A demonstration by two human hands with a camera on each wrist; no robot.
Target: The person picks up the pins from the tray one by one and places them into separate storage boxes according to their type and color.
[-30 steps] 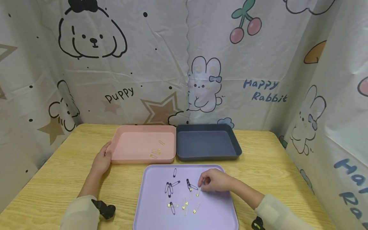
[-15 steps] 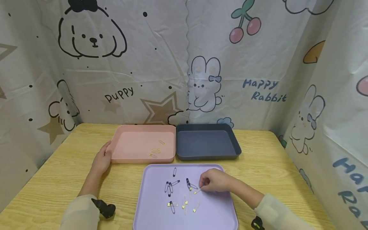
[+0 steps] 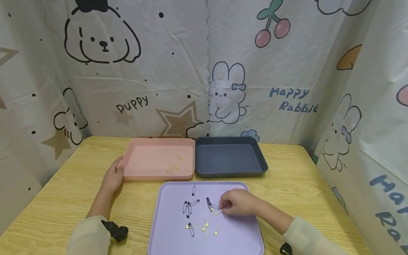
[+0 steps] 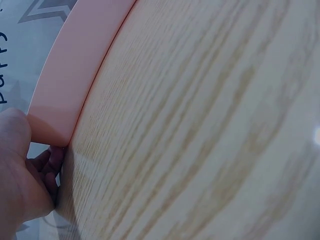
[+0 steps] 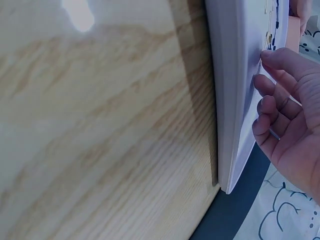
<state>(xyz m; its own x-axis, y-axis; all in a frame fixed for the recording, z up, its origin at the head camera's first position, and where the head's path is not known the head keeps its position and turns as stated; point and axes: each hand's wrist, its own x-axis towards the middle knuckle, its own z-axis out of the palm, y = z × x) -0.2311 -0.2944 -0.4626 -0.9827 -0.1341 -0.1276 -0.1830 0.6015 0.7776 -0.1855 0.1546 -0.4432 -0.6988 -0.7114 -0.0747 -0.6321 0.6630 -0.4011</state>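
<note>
The right hand [image 3: 237, 202] pinches one end of a gold safety pin [image 3: 217, 213] at the purple tray [image 3: 234, 239]; its long axis runs nearly crosswise, head pointing left and slightly nearward. The left hand [image 3: 113, 177] grips the pink tray [image 3: 146, 156].

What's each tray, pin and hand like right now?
Pink tray, right way up, gold pins inside
Dark blue tray, right way up, beside the pink tray
Lavender tray, right way up, black pins and gold pins on it
Black pins, scattered, too small to tell if fastened
Gold pins, same
Left hand, holding the pink tray's left edge
Right hand, pinching one gold pin
</note>
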